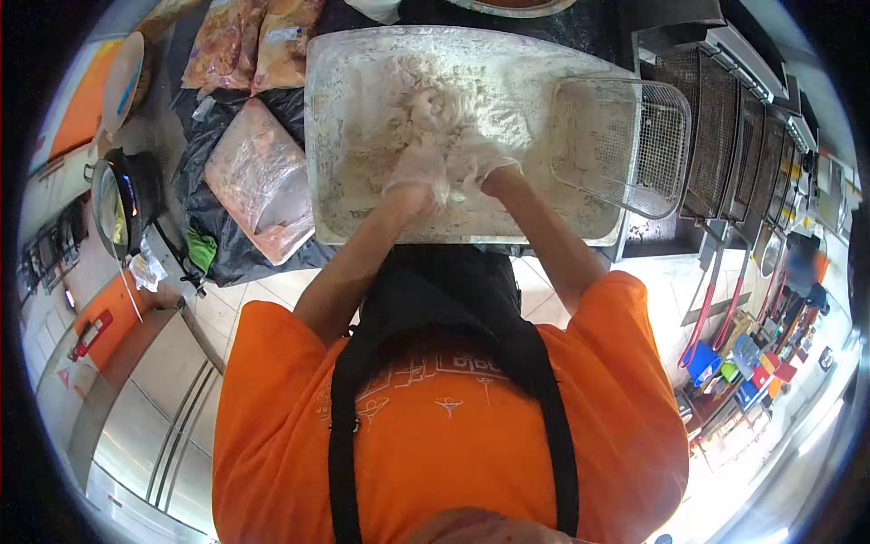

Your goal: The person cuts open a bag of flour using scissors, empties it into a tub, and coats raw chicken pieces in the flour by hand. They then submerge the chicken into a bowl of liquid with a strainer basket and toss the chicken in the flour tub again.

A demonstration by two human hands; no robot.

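A large pale tub (353, 218) holds white flour-like powder (498, 109). Both my hands are inside it near the middle, in thin, clear gloves dusted with the powder. My left hand (421, 172) is on the left, beside floury lumps (430, 107). Close to it on the right is my right hand (480, 168), low in the powder. Powder and glove hide the fingers of both, so what they hold, if anything, cannot be made out. A wire mesh basket (662, 150) rests over the tub's right end.
Left of the tub, a plastic-wrapped tray (258, 181) and bags of meat-like pieces (285, 41) lie on black plastic (195, 150). A pan (111, 208) stands farther left. Fryer baskets with red handles (707, 313) are at the right.
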